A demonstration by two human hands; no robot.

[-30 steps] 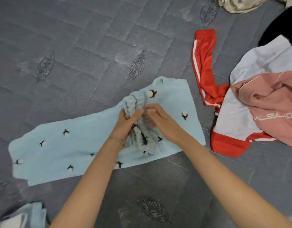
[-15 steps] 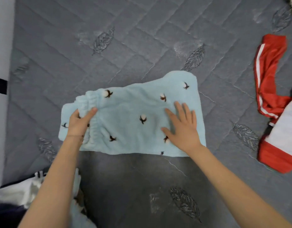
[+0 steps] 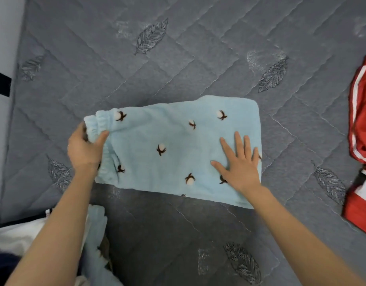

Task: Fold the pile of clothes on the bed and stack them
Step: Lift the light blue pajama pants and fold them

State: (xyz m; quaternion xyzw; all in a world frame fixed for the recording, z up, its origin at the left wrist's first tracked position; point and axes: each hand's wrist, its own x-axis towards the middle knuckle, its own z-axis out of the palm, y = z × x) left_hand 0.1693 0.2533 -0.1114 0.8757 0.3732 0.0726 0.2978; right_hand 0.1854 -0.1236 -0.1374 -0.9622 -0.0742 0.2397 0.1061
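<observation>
Light blue fleece trousers (image 3: 167, 141) with small cotton-flower prints lie folded in half on the grey quilted bed (image 3: 178, 58). My left hand (image 3: 83, 149) grips the gathered elastic waistband at the trousers' left end, lifting it a little. My right hand (image 3: 239, 164) lies flat with fingers spread on the right end of the fold, pressing it down. A red and white garment (image 3: 361, 145) lies at the right edge, partly cut off by the frame.
Folded clothes (image 3: 23, 238), white and dark, with a light blue piece (image 3: 96, 244) beside them, sit at the lower left under my left arm. A pale wall (image 3: 2, 48) bounds the bed on the left.
The trousers went from spread long to folded in half. My left hand carried the waistband leftward and now lifts it; my right hand moved to the right end and lies flat.
</observation>
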